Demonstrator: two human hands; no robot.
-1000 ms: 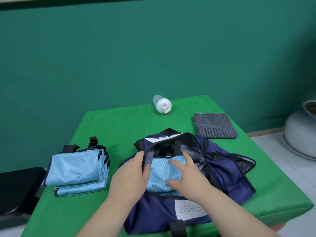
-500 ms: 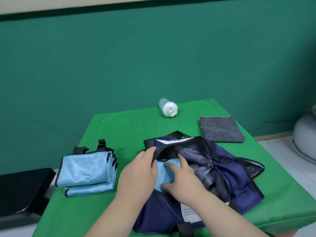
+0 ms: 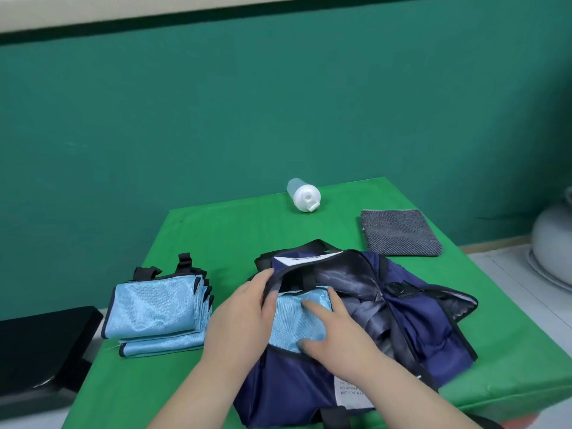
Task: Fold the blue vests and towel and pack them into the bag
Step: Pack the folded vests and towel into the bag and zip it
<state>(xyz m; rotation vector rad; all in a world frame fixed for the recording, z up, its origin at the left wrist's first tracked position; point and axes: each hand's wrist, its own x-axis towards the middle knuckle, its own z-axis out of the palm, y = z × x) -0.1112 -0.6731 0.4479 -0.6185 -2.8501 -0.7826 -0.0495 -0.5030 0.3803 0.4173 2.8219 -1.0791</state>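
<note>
The near part of the view is being occupied by a navy bag lying slumped on the green table, its mouth turned upward and open. A white printed label is being shown on its near face. The left edge of the mouth is being gripped by the left hand: fingers are being curled over the black rim with the thumb set beneath it, so that the rim is being lifted.

A folded light-blue vest is being seated inside the mouth, its far edge under the raised rim. It is being pressed by the right hand, whose fingers are being held straight and spread flat on the cloth; nothing is being pinched by it. A black buckle is being noted on the bag's right part, beside grey lining.

Just left of the bag, not touching it, a stack of folded light-blue vests is being recorded, black straps showing at its far edge. Off the table's left side a black object is being seen; its nature cannot be told.

Farther back on the right, a folded grey towel is being found lying flat, apart from the bag. At the far edge, a translucent bottle is being found on its side, white cap toward the camera. A pale rounded vessel is being cut off by the right border.
</note>
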